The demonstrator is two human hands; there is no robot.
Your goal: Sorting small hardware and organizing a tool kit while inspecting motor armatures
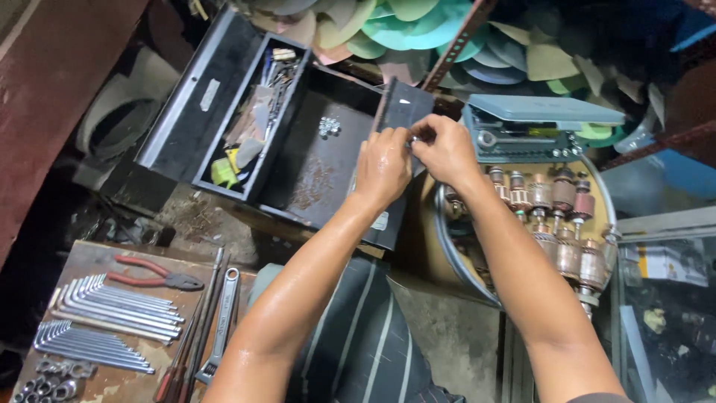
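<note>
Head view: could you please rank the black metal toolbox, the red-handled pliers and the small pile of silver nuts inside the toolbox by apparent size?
1. Black metal toolbox, by far the largest.
2. Red-handled pliers.
3. Small pile of silver nuts, the smallest, though farther from the camera.

**Labels & packages in view**

Small pale rectangular label point(209, 95) on inside of black toolbox lid, upper left. White sticker point(380, 221) on toolbox front wall, just below left wrist. Boxy white-and-yellow package point(664, 265) far right, behind glass. Yellow-green strip label point(543, 132) on grey-blue case, top right. No screens or signs.
</note>
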